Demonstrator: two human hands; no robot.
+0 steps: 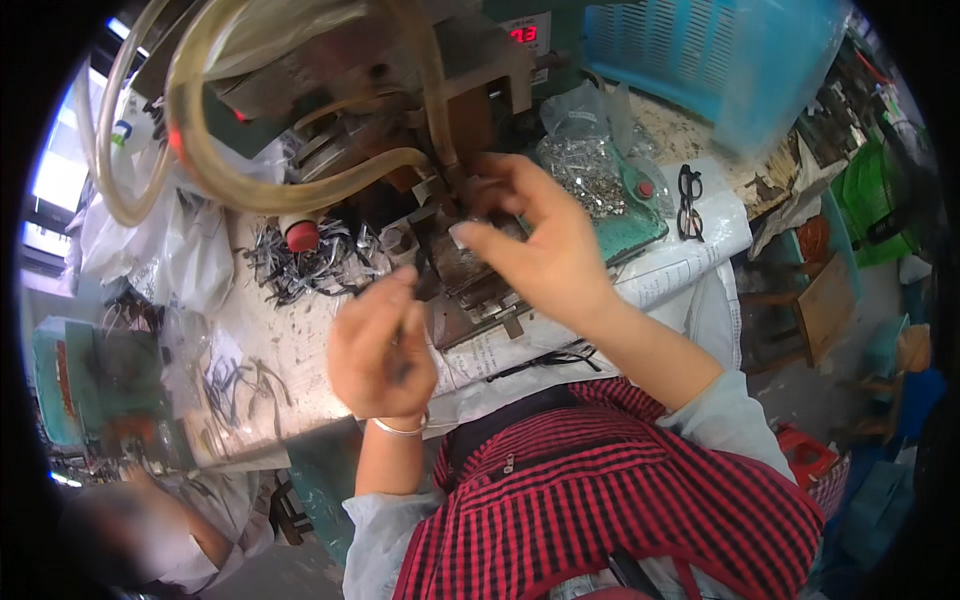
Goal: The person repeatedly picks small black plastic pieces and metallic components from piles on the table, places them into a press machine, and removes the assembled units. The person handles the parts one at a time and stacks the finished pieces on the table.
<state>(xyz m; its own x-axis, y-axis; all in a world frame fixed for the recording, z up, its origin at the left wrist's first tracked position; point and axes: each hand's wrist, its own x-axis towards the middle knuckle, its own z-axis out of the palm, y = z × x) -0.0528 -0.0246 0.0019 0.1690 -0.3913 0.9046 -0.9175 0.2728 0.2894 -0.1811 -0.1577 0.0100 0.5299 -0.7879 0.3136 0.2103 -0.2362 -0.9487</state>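
At the bench press (440,110), the right hand (545,245) reaches forward, fingers spread open against the fixture (470,285). The left hand (380,350), wrist bent, pinches a thin dark metal piece (402,368) just beside it.

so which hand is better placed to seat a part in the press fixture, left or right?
Right, probably. The right hand is already up at the fixture, fingertips at its top. The left hand sits lower on the bench, closed around a thin dark piece, nearer the heap of dark parts.
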